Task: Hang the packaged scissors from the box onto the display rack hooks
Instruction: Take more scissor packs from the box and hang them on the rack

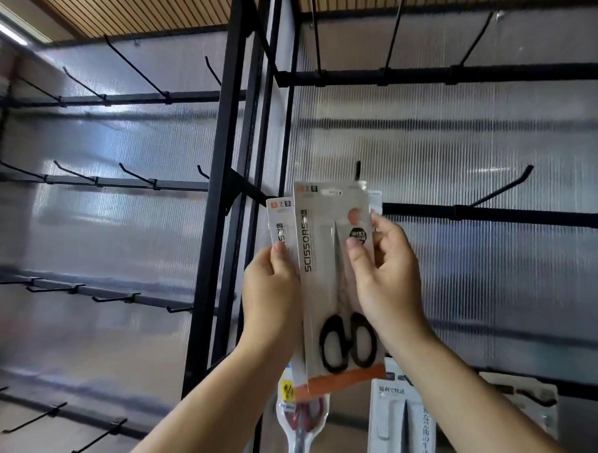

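My right hand (pixel 385 277) pinches the grey card pack of black-handled scissors (pixel 334 276), printed SCISSORS with an orange strip at its foot. The thumb lies on the front face and the fingers curl behind the right edge. The pack stands upright near centre frame, its top edge just under a short black wire hook (pixel 357 169) at 12 o'clock. I cannot tell whether the hang hole is on it.

My left hand (pixel 271 292), at 9 o'clock of that pack, grips a second matching card pack (pixel 279 220) tucked behind it, thumb on its front. Behind stands the black metal display rack (pixel 221 195).

At 6 o'clock hang a clear pack of red-handled scissors (pixel 304 421) and a white printed card pack (pixel 388 414). A longer bare black hook (pixel 505 186) juts out at 3 o'clock.
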A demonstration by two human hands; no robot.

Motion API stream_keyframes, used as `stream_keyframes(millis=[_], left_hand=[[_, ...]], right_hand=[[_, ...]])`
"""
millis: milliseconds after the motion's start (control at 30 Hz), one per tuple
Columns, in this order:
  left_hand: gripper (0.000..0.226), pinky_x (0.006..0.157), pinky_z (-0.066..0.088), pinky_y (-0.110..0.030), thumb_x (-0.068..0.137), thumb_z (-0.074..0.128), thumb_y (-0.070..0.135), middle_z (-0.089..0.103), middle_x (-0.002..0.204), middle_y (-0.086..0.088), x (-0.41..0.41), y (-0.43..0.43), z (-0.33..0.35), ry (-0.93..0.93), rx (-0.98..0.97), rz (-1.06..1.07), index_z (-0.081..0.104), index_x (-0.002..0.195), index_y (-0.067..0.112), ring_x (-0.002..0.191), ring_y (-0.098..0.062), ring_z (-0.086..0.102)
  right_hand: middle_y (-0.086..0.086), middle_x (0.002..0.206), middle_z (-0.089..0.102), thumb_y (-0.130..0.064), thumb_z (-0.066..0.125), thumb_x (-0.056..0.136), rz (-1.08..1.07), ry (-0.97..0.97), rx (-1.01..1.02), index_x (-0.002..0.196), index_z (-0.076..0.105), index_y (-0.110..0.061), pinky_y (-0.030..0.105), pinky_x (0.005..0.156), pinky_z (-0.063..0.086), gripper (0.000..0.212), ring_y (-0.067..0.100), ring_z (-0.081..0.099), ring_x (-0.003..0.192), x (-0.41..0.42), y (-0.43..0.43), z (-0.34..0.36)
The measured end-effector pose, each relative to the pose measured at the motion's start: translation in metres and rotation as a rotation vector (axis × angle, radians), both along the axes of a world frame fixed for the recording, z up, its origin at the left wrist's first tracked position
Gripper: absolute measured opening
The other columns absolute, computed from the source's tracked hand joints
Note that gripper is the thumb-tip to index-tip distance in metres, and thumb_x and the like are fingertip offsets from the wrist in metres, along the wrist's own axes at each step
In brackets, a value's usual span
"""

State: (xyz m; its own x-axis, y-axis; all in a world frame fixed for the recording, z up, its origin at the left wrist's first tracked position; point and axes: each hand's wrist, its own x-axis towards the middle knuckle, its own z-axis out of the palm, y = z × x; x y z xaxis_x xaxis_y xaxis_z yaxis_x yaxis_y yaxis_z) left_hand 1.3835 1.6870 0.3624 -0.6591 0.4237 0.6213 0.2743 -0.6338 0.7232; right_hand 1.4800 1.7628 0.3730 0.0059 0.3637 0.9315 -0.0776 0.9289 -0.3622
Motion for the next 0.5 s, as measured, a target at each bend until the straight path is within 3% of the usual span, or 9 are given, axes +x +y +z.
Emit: stream_keyframes(millis=[133, 233, 333, 500], left_hand=[[0.042, 0.055, 0.035, -0.033, 0.105, 0.034, 0.028, 0.053, 0.064, -0.005, -0.002, -0.006, 0.011, 0.060, 0.042, 0.304, 0.050, 0.072, 0.008, 0.059, -0.021, 0.046], [0.041, 0.049, 0.027, -0.024, 0.104, 0.034, 0.025, 0.051, 0.065, 0.000, -0.006, -0.009, 0.016, 0.065, 0.004, 0.434, 0.045, 0.067, 0.015, 0.058, -0.013, 0.044], [0.040, 0.050, 0.026, -0.026, 0.105, 0.033, 0.026, 0.050, 0.066, 0.002, -0.009, -0.012, 0.014, 0.061, -0.037, 0.467, 0.043, 0.066, 0.018, 0.058, -0.009, 0.043], [0.040, 0.050, 0.025, -0.029, 0.105, 0.034, 0.025, 0.048, 0.065, 0.001, -0.013, -0.014, 0.011, 0.068, -0.030, 0.482, 0.041, 0.066, 0.018, 0.057, -0.010, 0.040]], right_hand=[[0.003, 0.108, 0.065, -0.017, 0.063, 0.093, -0.110, 0.062, 0.108, 0.132, 0.051, -0.009, 0.014, 0.083, 0.049, 0.042, 0.010, 0.063, 0.097, 0.008, -0.007, 0.016], [0.006, 0.113, 0.065, -0.022, 0.063, 0.093, -0.162, 0.077, 0.078, 0.135, 0.052, -0.010, 0.034, 0.091, 0.053, 0.045, 0.019, 0.063, 0.104, 0.017, -0.003, 0.027], [0.005, 0.122, 0.065, -0.025, 0.063, 0.093, -0.213, 0.031, 0.035, 0.136, 0.052, -0.012, 0.043, 0.094, 0.052, 0.047, 0.020, 0.062, 0.112, 0.020, 0.003, 0.032], [0.008, 0.128, 0.063, -0.023, 0.062, 0.094, -0.299, -0.006, 0.023, 0.139, 0.050, -0.009, 0.039, 0.098, 0.050, 0.048, 0.022, 0.059, 0.118, 0.015, 0.009, 0.041]])
